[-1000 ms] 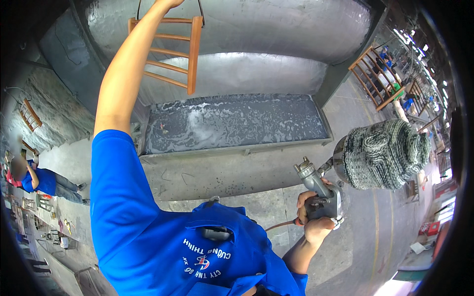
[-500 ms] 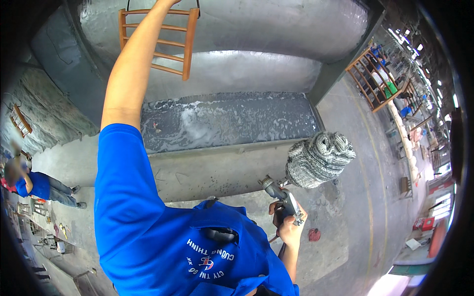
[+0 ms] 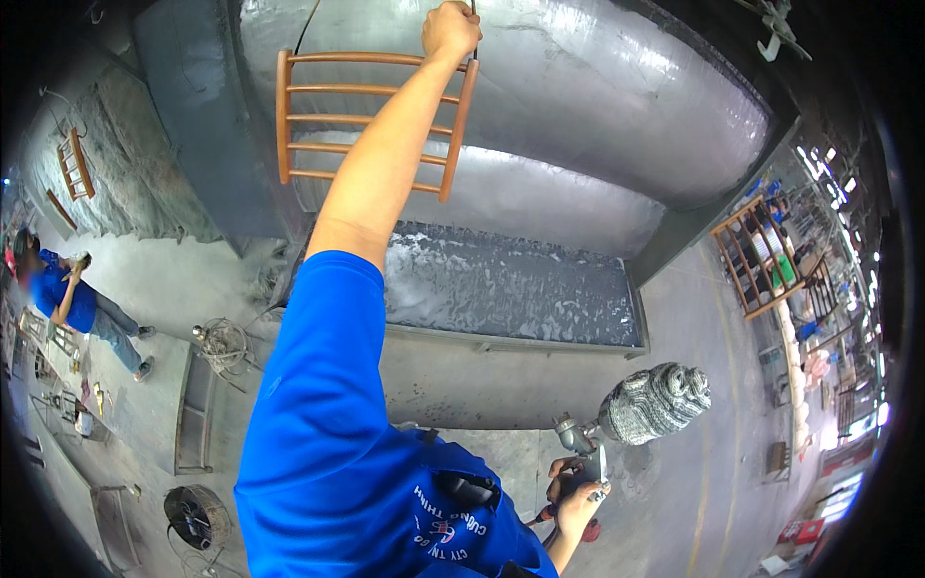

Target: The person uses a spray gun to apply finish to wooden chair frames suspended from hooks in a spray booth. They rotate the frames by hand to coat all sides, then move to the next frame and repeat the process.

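My left hand (image 3: 451, 31) is raised at the top, its fingers closed round a thin dark hanger wire. From the wires hangs a brown slatted wooden frame (image 3: 376, 118), like a chair back. Part of its slats is hidden behind my left forearm. Low and to the right, my right hand (image 3: 578, 506) grips a spray gun (image 3: 576, 438). A grey and white knitted cover (image 3: 655, 403) wraps the rounded part on the gun's far side. The gun is apart from the wooden frame, and no spray shows.
Behind the frame stands a metal spray booth (image 3: 568, 106) with a water-filled trough (image 3: 511, 289) at its base. A person in blue (image 3: 79, 299) stands far left. A round fan (image 3: 198, 517) sits lower left; a slatted wooden piece (image 3: 761, 255) hangs at the right.
The wooden frame now appears further right and lower, turned more squarely to view. My left hand has come fully into the picture. The spray gun appears lower and slightly right; the view has shifted too.
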Motion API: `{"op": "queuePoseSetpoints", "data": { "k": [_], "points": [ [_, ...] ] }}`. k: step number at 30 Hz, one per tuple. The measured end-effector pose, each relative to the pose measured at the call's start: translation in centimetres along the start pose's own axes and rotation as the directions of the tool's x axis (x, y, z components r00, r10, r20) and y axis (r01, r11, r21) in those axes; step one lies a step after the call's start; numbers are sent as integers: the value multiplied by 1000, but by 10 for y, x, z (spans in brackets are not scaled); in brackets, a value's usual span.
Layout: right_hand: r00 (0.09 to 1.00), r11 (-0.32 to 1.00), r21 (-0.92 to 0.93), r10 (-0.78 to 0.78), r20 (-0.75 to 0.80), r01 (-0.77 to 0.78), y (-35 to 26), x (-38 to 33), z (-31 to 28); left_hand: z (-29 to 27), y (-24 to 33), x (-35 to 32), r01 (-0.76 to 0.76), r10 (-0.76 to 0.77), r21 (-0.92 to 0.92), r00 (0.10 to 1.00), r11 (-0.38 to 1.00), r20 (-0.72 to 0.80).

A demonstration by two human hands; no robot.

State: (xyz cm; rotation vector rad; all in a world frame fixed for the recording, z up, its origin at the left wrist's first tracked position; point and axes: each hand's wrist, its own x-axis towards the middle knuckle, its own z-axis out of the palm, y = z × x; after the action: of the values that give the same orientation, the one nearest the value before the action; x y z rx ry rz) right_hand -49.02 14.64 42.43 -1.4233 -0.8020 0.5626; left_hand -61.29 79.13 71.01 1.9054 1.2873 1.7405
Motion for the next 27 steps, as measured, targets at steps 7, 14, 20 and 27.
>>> {"op": "queuePoseSetpoints", "data": {
  "k": [7,14,20,27],
  "points": [
    [999,997,-61,43,-18,-44,-5,-2,-4,-9,-41,7,56,-65,-164,997,985,-49],
    [1000,1000,-20,-3,9,3,-2,2,-3,-83,-51,-52,-270,262,-91,960,958,-96],
    [992,993,36,-114,56,112,3,15,2,-252,-125,-232,-264,263,154,451,952,-853],
    [967,999,50,-20,254,8,-16,26,-14,-307,-249,-330,347,-569,-700,815,624,-104]
  ]
}}
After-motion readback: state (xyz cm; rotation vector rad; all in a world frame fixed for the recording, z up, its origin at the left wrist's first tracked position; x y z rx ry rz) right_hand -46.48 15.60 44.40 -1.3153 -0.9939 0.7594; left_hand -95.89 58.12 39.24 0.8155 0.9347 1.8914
